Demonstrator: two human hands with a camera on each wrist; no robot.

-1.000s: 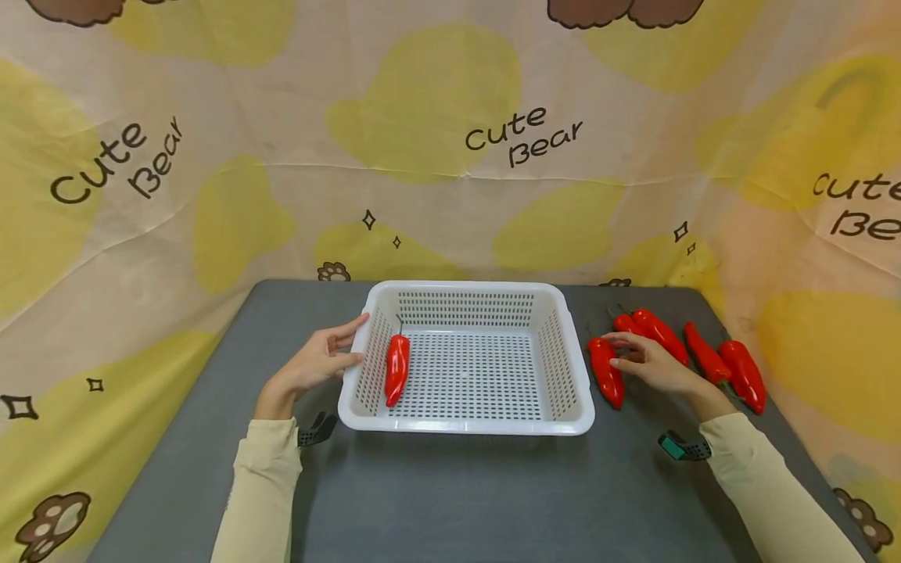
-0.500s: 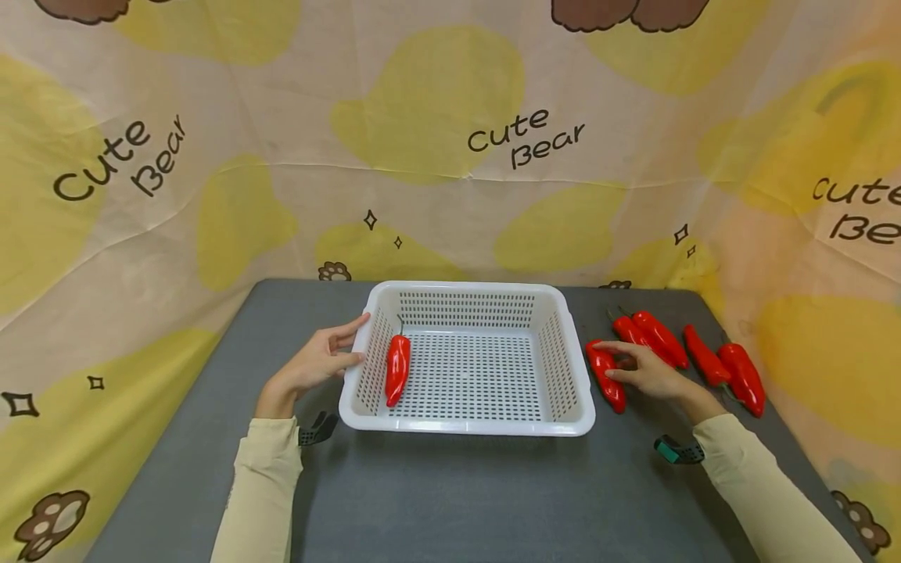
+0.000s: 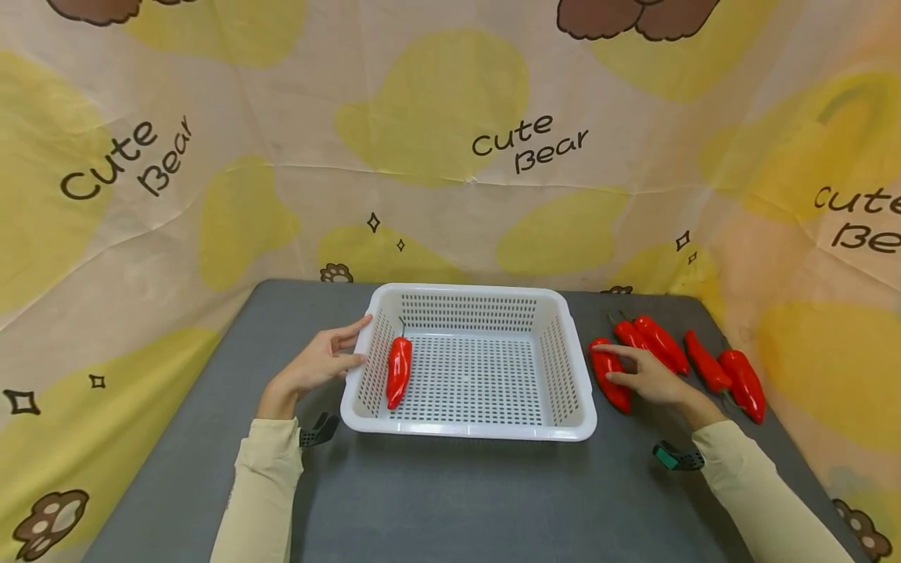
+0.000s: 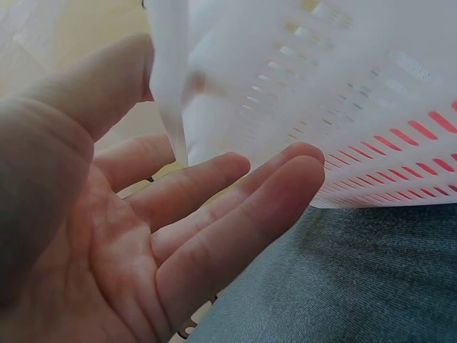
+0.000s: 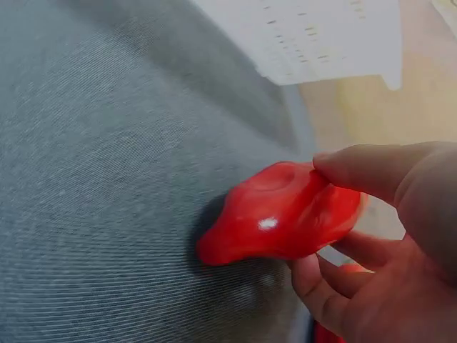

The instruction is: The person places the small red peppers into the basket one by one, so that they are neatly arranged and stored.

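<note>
Red pepper (image 5: pixel 278 218), glossy, dimpled, tapered, in right hand (image 3: pixel 649 377)

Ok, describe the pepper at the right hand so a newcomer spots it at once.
Find the white basket on the grey table. Just outside its right wall is a glossy red pepper, held between thumb and fingers of the right hand. Its four neighbours lie farther from the basket; only this one is held.
</note>
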